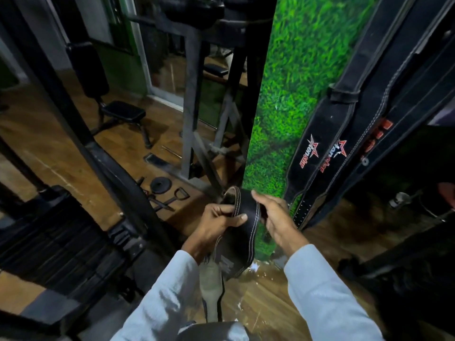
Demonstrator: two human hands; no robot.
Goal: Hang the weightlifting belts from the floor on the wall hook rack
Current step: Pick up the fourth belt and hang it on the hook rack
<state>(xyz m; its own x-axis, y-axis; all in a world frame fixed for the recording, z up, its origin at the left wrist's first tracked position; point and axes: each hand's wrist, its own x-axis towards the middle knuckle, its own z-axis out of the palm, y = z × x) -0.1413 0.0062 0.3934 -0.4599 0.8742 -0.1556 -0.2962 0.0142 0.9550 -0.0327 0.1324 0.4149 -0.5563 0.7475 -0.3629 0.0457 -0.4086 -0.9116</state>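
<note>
1. Two hands hold one black belt (246, 217) up off the floor, near the green wall (290, 99).
2. My left hand (216, 222) fingers pinch its edge shut; my right hand (275, 217) fingers curl around the other edge.
3. I think I should lift it high beside the hanging belts (344, 134), holding tight so the loose end does not swing.

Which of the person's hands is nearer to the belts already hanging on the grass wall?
Right. The right hand grips the held belt just beside the lower ends of the hanging belts. The left hand holds the belt's other edge, farther away.
</note>
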